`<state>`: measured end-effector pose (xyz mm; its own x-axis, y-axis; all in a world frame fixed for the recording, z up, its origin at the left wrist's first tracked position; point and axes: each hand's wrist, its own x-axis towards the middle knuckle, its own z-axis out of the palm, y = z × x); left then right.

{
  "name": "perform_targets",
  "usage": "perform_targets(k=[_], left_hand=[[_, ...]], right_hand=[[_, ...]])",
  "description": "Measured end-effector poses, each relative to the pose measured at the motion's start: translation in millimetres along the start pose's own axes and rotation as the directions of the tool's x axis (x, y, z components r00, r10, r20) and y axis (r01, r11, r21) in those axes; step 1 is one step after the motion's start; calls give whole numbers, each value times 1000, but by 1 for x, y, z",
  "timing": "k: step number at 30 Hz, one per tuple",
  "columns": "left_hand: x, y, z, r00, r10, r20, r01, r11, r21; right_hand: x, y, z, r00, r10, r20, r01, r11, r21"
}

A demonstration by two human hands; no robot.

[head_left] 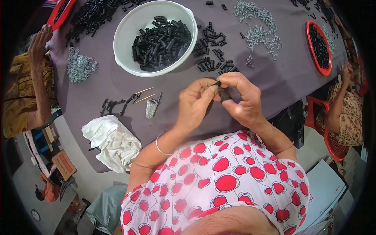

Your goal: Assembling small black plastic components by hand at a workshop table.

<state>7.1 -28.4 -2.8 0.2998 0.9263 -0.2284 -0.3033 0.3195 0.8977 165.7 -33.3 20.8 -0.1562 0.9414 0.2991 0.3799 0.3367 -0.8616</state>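
My left hand (194, 101) and my right hand (246, 97) meet above the near part of the table. Between their fingertips is a small black plastic piece (217, 83), pinched from both sides and mostly hidden. A dark grey covering (224, 95) shows at a finger of my right hand. Just beyond my hands lie loose black plastic clips (206, 64). Left of my left hand are wooden sticks (144, 98), a grey wrapped finger-shaped sleeve (150, 109) and several thin black parts (113, 105).
A white bowl (118, 58) full of black pieces stands beyond. Metal springs (263, 37) lie far right, with another heap of springs (79, 67) at left. A white cloth (111, 139) hangs over the near edge. Red trays (327, 71) and other people flank the table (274, 82).
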Motion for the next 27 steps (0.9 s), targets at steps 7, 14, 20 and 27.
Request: perform_targets(k=[7, 14, 20, 27], left_hand=[[8, 14, -10, 961, -246, 126, 265, 950, -164], [8, 16, -13, 948, -249, 200, 297, 918, -264], [9, 18, -15, 936, -256, 240, 313, 919, -241], [7, 20, -9, 941, -284, 185, 326, 909, -261]], right_hand=[[-6, 1, 14, 988, -117, -100, 108, 990, -88], [-7, 7, 12, 955, -272, -115, 243, 945, -219], [-8, 8, 13, 953, -276, -127, 241, 940, -242], [-6, 7, 16, 955, -262, -141, 218, 938, -268]])
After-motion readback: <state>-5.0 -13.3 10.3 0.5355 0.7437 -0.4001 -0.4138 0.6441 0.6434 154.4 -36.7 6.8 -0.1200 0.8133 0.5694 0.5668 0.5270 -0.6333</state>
